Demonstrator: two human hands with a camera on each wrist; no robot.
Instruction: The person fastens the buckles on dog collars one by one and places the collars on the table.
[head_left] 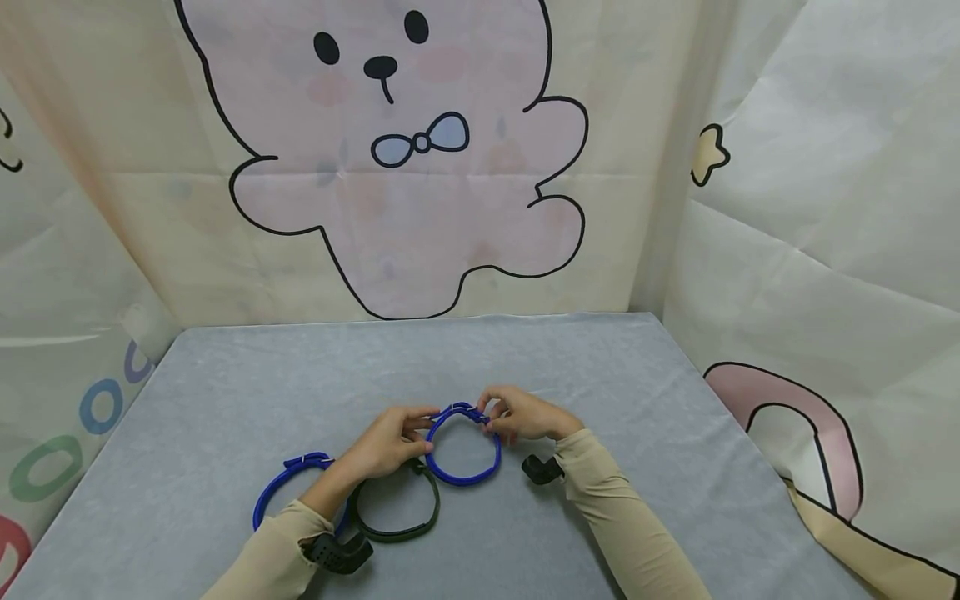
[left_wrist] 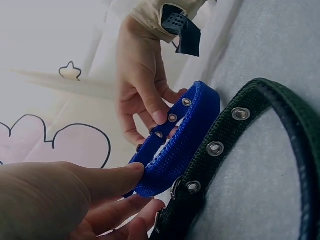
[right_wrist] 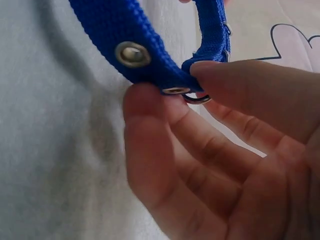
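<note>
Both hands hold a blue woven collar (head_left: 462,481) buckled into a loop, with metal eyelets along its strap. The left hand (head_left: 386,442) pinches its left side, thumb on the strap (left_wrist: 192,135). On the other side, the right hand (head_left: 528,414) grips the strap between thumb and fingers, close to an eyelet and a metal ring (right_wrist: 199,99). A dark green collar (head_left: 397,536), also looped and with eyelets, lies just below the left hand. Farther left lies a second blue collar (head_left: 268,492), partly hidden by the left forearm.
A grey cloth covers the table (head_left: 600,358). Behind it hangs a sheet (head_left: 480,225) printed with a cartoon bear, and more printed sheets stand at both sides. Each wrist wears a black camera (head_left: 542,469).
</note>
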